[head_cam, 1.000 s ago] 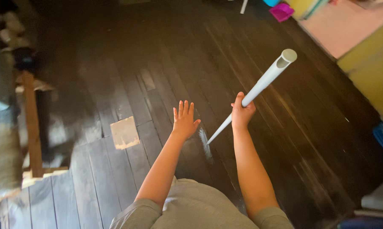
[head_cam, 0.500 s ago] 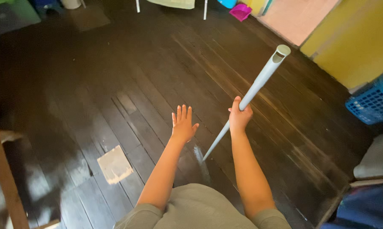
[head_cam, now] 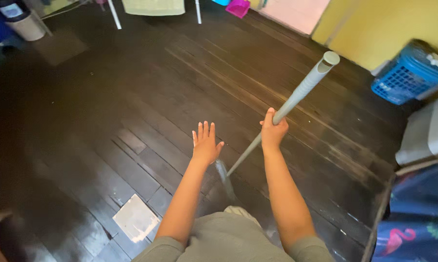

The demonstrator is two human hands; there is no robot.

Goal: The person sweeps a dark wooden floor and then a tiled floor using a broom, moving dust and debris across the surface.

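Observation:
My right hand [head_cam: 273, 130] grips a long pale grey handle [head_cam: 304, 88], like that of a broom or mop, held at a slant with its capped top up and to the right. The lower end runs down toward the dark floor in front of me, and its head is hidden behind my arms. My left hand [head_cam: 205, 144] hovers flat beside it, palm down and fingers spread, holding nothing.
Dark wooden floorboards [head_cam: 131, 97] fill the view. A pale square patch [head_cam: 136, 218] lies on the floor near my left arm. A blue laundry basket [head_cam: 403, 73] stands by a yellow wall [head_cam: 389, 24] at right. White chair legs [head_cam: 114, 14] and a pink item [head_cam: 238, 7] sit at the far edge.
My view has swung to the right, bringing the blue basket and yellow wall further in. Both hands keep the same pose, the right still on the handle.

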